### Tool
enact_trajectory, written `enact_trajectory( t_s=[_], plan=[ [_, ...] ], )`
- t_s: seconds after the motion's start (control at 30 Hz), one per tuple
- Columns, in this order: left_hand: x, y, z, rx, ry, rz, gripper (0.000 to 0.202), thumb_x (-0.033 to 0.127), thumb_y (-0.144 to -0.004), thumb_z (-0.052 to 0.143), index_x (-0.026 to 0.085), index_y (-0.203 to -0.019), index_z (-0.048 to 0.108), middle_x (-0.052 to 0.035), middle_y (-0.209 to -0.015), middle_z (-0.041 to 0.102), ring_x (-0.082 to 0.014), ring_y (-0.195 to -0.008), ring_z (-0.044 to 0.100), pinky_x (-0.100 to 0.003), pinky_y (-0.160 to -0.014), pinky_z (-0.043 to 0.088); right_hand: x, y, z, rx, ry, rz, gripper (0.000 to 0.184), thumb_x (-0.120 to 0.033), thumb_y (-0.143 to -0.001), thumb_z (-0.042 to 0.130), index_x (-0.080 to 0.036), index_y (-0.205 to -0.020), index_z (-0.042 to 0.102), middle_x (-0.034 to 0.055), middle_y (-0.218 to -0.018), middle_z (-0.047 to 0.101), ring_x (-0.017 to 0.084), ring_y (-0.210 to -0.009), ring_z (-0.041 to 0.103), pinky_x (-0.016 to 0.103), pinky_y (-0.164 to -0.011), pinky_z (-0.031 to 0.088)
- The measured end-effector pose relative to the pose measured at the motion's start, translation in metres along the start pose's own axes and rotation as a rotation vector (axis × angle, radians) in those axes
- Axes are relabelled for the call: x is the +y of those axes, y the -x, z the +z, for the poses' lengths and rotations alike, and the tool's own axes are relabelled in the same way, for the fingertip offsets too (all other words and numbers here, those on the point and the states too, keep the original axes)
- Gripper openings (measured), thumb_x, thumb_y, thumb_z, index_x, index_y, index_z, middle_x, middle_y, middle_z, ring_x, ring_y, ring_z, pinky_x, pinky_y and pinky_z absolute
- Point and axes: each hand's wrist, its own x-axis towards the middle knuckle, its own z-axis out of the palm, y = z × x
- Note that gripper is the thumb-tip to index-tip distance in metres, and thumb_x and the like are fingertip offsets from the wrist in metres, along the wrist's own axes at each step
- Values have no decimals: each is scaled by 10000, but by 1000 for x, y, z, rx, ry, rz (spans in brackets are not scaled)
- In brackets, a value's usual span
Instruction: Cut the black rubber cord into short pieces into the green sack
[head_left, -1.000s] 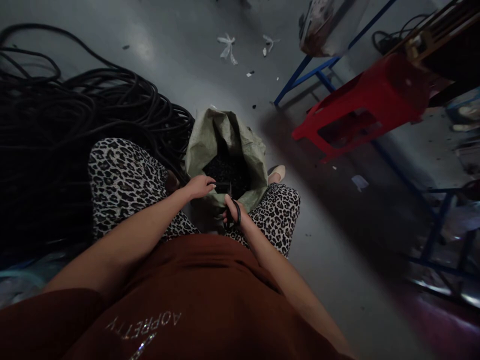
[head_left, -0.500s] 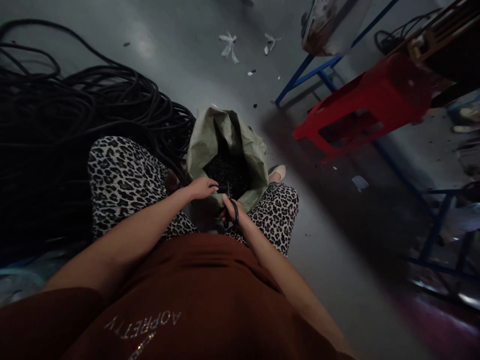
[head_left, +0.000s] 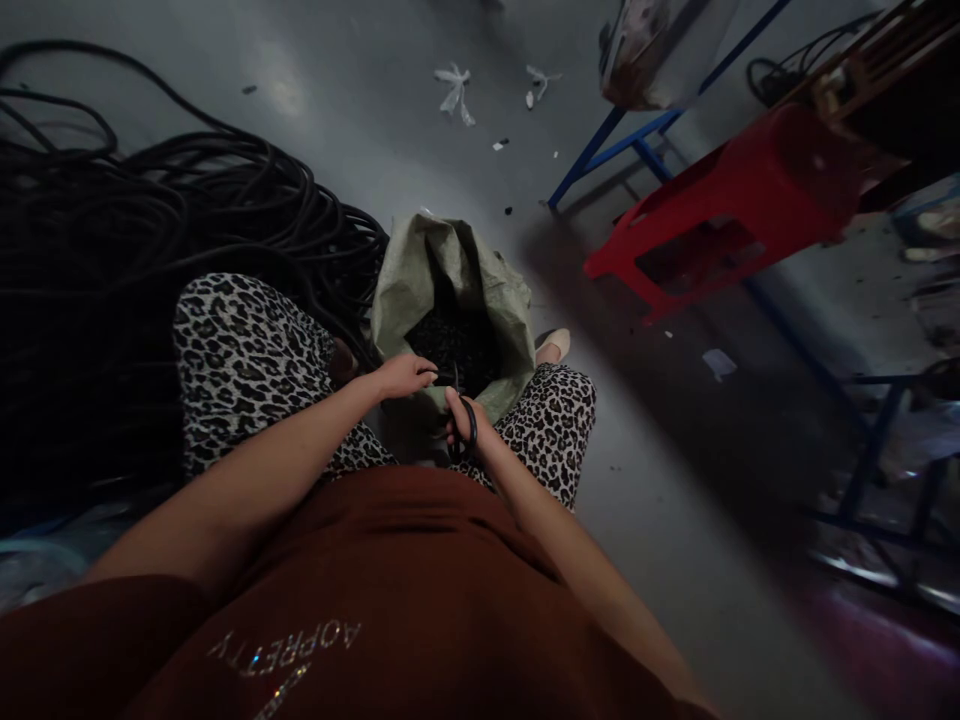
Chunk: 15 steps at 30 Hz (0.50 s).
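My right hand (head_left: 466,422) is closed round a pair of scissors (head_left: 472,424) with black handle loops, its blades pointing away from me over the sack's near rim. Just to the left, my left hand (head_left: 405,376) is closed in a pinch. A short dark end, apparently black cord (head_left: 444,379), shows at its fingertips beside the blades. Below both hands stands an open pale green woven sack (head_left: 394,285), gripped between my knees. Small black pieces (head_left: 454,340) lie inside it. Whether the blades touch the cord is too dark to tell.
A large heap of black cord (head_left: 247,180) lies on the floor at left. To the right are a red plastic stool (head_left: 720,220) and a blue metal frame (head_left: 592,160). White scraps (head_left: 454,92) are scattered on the floor ahead.
The hands, scissors and sack keep almost the same places. The scissor handles look slightly shifted in my right hand, and the whole view has moved a little.
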Motion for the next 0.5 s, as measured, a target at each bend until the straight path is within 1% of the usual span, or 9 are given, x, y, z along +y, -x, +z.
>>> enact_trajectory(
  t_s=[0.1,0.17,0.23,0.37,0.5],
  plan=[
    [-3,1,-1,78,-7,13,455,392,-845,500,164,-1205,661,-57,-1115,718,-193,-994,650,-246,-873,469,1,-1,-2,41,-2,-8,437,-533,-981,421,-141,-842,557,-50,-442,494,94,-298,490,163,-317,369],
    [-4,2,-3,116,-11,-3,477,386,-858,495,156,-1253,631,-71,-1167,701,-198,-1046,642,-254,-914,462,2,-2,-3,50,-17,-11,436,-538,-981,416,-146,-852,555,-51,-446,498,94,-301,491,163,-317,370],
    [-4,3,-4,125,-16,-8,461,373,-865,494,164,-1252,634,-64,-1148,710,-194,-1035,649,-254,-916,465,3,-2,-4,51,-40,-12,431,-542,-977,421,-150,-856,551,-52,-447,499,94,-304,492,162,-315,367],
    [-3,5,-6,89,-38,12,397,348,-866,499,203,-1187,682,-30,-1091,732,-192,-1005,659,-245,-873,475,0,0,-4,60,-86,2,419,-532,-976,431,-152,-840,540,-55,-442,489,85,-297,475,152,-309,353],
    [0,4,-7,72,-73,-24,380,321,-867,494,215,-1172,694,-21,-1062,741,-191,-982,663,-239,-826,479,-2,2,-3,72,-82,13,420,-534,-967,445,-149,-834,546,-60,-435,472,82,-288,462,150,-299,339]
  ],
)
